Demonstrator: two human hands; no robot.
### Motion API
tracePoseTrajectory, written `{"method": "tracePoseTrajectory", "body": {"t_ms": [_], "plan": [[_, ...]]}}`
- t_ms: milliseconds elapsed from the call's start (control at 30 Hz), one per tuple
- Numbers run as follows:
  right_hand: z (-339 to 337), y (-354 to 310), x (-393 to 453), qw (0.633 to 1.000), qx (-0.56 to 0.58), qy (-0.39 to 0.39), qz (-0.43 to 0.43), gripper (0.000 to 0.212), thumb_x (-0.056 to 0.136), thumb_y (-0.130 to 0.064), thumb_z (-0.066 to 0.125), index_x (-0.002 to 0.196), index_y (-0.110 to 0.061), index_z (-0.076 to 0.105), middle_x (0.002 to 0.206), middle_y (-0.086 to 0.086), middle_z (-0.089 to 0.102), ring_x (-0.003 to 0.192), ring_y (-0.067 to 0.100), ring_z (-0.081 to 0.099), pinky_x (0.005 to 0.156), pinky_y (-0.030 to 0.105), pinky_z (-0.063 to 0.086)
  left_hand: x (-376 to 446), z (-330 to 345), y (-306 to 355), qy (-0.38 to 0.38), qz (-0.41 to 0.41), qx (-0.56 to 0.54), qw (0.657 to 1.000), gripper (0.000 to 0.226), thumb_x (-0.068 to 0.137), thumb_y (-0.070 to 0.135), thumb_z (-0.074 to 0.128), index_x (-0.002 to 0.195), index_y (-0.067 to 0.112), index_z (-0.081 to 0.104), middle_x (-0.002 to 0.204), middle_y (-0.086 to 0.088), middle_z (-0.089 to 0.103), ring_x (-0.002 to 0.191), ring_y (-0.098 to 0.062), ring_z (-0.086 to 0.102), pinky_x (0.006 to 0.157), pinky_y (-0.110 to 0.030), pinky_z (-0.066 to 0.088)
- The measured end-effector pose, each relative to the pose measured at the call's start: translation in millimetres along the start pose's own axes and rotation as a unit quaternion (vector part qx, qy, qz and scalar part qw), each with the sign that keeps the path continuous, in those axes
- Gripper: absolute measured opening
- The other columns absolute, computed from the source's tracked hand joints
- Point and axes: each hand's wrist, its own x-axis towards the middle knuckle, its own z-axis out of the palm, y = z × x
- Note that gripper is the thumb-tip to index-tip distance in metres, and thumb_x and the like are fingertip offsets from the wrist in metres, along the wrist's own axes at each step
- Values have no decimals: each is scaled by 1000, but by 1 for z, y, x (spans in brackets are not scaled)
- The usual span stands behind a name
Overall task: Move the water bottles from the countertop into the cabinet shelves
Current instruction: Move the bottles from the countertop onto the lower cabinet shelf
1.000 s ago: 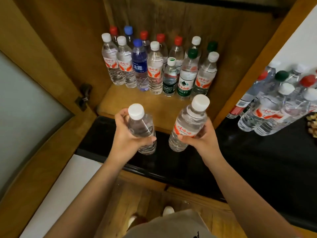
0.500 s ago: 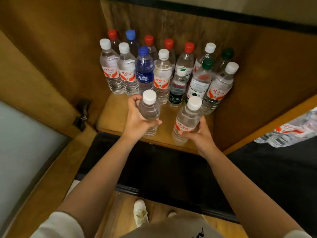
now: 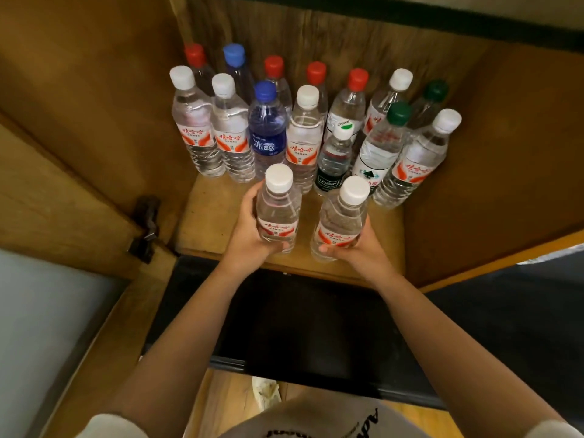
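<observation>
My left hand (image 3: pixel 245 230) grips a clear white-capped water bottle (image 3: pixel 278 207) with a red label, held upright over the front of the wooden cabinet shelf (image 3: pixel 208 222). My right hand (image 3: pixel 360 251) grips a second white-capped bottle (image 3: pixel 343 216) of the same kind just to its right. Both bottles sit at or just above the shelf's front strip; whether they touch it I cannot tell. Behind them stand several bottles in two rows, among them a blue one (image 3: pixel 267 134) and a green-capped one (image 3: pixel 384 143).
The open cabinet door (image 3: pixel 47 191) with its dark hinge (image 3: pixel 145 229) is at the left. The cabinet's right wall (image 3: pixel 493 172) closes that side. A black countertop (image 3: pixel 303 324) runs below the shelf's front edge. A sliver of countertop bottles (image 3: pixel 556 256) shows at the far right.
Both hands have carried their bottles from over the black countertop forward onto the shelf front. The view has shifted left, so the countertop bottles have nearly left the frame.
</observation>
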Motion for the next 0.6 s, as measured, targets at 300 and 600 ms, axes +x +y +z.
{"method": "tracePoseTrajectory", "body": {"t_ms": [300, 600], "plan": [[7, 1, 1, 1000, 7, 29, 10, 91, 61, -5, 81, 128, -31, 26, 125, -7, 53, 115, 7, 51, 94, 21, 41, -3, 8, -20, 38, -98, -4, 994, 79, 62, -8, 78, 128, 13, 39, 113, 5, 58, 110, -15, 56, 94, -29, 46], [36, 0, 15, 1000, 7, 2, -16, 82, 61, 3, 79, 115, -36, 33, 116, -16, 54, 100, -11, 55, 85, 7, 46, -40, 13, -24, 74, -293, -282, 910, 56, 90, 42, 51, 140, 25, 32, 117, -10, 59, 103, -22, 62, 74, -35, 57]]}}
